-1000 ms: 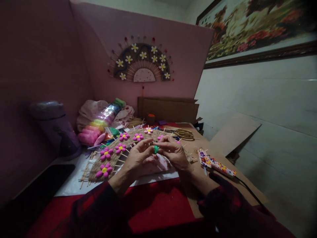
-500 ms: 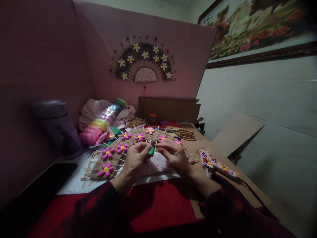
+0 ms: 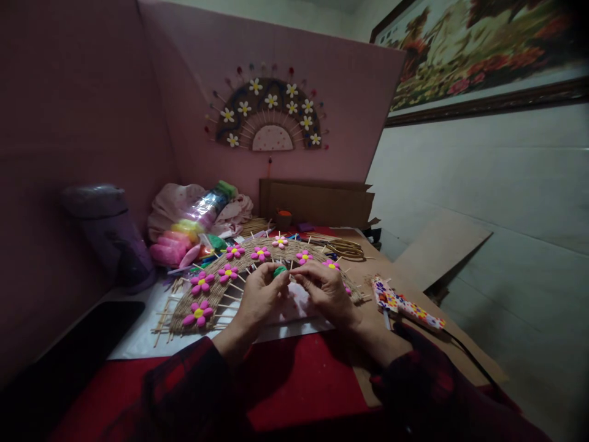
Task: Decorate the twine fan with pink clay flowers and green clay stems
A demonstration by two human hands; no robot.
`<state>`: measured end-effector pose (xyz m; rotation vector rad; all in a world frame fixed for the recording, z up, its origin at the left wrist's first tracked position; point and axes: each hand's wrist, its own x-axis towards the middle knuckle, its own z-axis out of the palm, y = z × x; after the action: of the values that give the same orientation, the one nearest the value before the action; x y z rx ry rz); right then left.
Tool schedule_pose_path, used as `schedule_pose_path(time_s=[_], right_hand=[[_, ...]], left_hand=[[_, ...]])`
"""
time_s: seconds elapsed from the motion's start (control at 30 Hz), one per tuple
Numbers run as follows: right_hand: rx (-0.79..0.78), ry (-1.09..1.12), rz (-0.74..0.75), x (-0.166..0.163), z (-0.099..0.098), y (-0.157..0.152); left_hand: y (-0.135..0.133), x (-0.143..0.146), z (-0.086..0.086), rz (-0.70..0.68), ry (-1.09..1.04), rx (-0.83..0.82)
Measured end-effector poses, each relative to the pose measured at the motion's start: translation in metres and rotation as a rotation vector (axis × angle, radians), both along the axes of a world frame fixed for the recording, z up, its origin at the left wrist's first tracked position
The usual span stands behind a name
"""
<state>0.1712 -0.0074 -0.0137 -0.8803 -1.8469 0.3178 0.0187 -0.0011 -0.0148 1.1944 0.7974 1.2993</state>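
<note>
My left hand [image 3: 263,293] pinches a small lump of green modelling clay [image 3: 279,271] between thumb and fingers. Close beside it, my right hand [image 3: 324,291] has its thumb and fingertips pressed together near the lump; what sits between them is too small to make out. Both hands are above a half-round fan of twine and sticks [image 3: 271,248], lying on white sheeting. Pink clay flowers with yellow centres [image 3: 198,313] dot its twine band. A pale spotted half-circle [image 3: 294,305] at the fan's base is partly hidden by my hands.
Bagged coloured clay [image 3: 184,236] and a purple tumbler [image 3: 113,239] stand left, near a black flat object [image 3: 108,328]. Scissors [image 3: 346,249] lie behind; a flower-patterned glue gun [image 3: 400,302] with a cord lies right. A finished fan [image 3: 271,113] hangs on the pink panel.
My left hand has turned and risen slightly, bringing the green clay up and nearer my right fingertips. Less of the clay shows now. My right hand has barely moved.
</note>
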Motion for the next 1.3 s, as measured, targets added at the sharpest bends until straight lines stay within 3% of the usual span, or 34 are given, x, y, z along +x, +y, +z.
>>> schedule_pose_path(time_s=[0.1,0.3,0.67,1.03,1.3], right_hand=[[-0.005,-0.011,0.002,-0.0003,0.0003,-0.0011],[-0.005,-0.008,0.004,-0.0004,-0.0004,-0.0016],[0.0,0.049,-0.069,-0.0002,0.0002,-0.0007],[-0.011,0.037,-0.049,0.0005,-0.0036,-0.0001],[0.03,0.041,-0.072,-0.0001,-0.0012,-0.001]], left_hand=[[-0.0024,-0.0004,0.0027,-0.064,0.014,-0.026],[-0.0069,-0.0004,0.0065,-0.04,-0.022,-0.033],[-0.0015,-0.0021,0.0029,-0.075,-0.209,-0.216],[-0.0037,-0.0018,0.002,-0.056,-0.079,-0.135],[-0.004,-0.0006,0.0051,-0.063,-0.164,-0.211]])
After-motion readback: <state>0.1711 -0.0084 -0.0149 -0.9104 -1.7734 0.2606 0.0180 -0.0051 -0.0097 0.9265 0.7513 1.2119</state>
